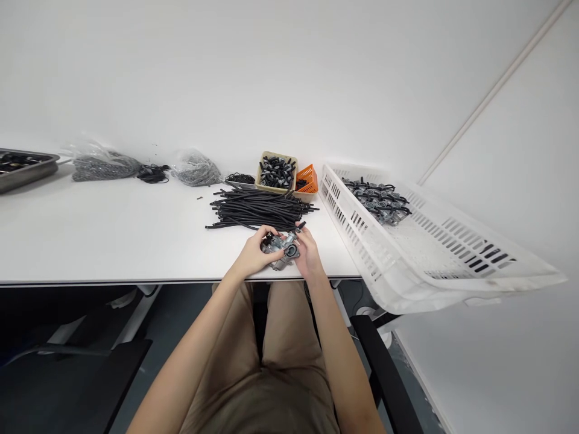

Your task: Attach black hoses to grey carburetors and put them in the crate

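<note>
A grey metal carburetor (291, 251) is held between my hands near the table's front edge, its round bore facing me. My left hand (254, 254) is closed round its left side, thumb across the front. On the other side, my right hand (308, 253) has its fingers bent at the carburetor's upper right. A short black part (300, 226) sticks up at those fingertips; its lower end is hidden. Just beyond lies a pile of black rubber hoses (257, 208).
A cream basket (257, 181) of black-and-silver parts and an orange basket (312, 175) stand behind the hoses. On the right, a large white crate (357, 229) holds several carburetors (382, 205). Plastic bags (194, 167) and a metal tray (36, 172) stand left.
</note>
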`<state>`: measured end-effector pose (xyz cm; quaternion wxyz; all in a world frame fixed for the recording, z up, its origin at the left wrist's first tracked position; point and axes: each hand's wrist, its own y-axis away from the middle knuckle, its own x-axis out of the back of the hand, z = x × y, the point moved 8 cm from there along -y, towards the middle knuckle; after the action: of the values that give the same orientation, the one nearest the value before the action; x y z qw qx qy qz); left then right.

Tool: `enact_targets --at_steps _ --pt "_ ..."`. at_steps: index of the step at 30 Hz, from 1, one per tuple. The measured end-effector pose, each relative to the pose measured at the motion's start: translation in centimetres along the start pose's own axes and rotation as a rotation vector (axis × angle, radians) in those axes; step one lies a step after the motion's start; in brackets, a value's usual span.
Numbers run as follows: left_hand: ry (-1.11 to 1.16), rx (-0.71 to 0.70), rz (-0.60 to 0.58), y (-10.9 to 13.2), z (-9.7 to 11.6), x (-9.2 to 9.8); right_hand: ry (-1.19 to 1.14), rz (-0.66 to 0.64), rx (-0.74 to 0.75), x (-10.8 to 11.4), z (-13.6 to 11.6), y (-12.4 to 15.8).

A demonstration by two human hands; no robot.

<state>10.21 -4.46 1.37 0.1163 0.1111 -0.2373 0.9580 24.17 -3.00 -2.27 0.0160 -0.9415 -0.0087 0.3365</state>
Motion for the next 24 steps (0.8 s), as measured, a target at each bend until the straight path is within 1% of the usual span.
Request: enact_targets --at_steps 5,9,13,18,21,24 --pt "-0.018 0.004 0.007 0.03 -0.18 0.1 0.012 0.009 -0.004 0.23 0.16 -0.17" --pt "-0.045 0.001 0.005 0.01 -0.32 0.14 0.031 0.017 0.033 0.21 0.06 -0.28" --pt "-0.033 0.0 0.012 -0.02 -0.3 0.18 0.017 -0.01 0.016 -0.15 0.05 -0.13" --pt "-0.013 -0.005 0.008 -0.02 -0.26 0.11 -0.029 0.019 0.0 0.1 -0.14 0.14" --pt "-0.015 -0.004 0.015 0.02 -0.29 0.17 -0.028 -0.001 -0.017 0.05 0.01 0.21" --pt "-0.035 -0.004 0.018 0.07 -0.26 0.19 -0.013 -0.015 -0.003 -0.04 0.07 0.21"
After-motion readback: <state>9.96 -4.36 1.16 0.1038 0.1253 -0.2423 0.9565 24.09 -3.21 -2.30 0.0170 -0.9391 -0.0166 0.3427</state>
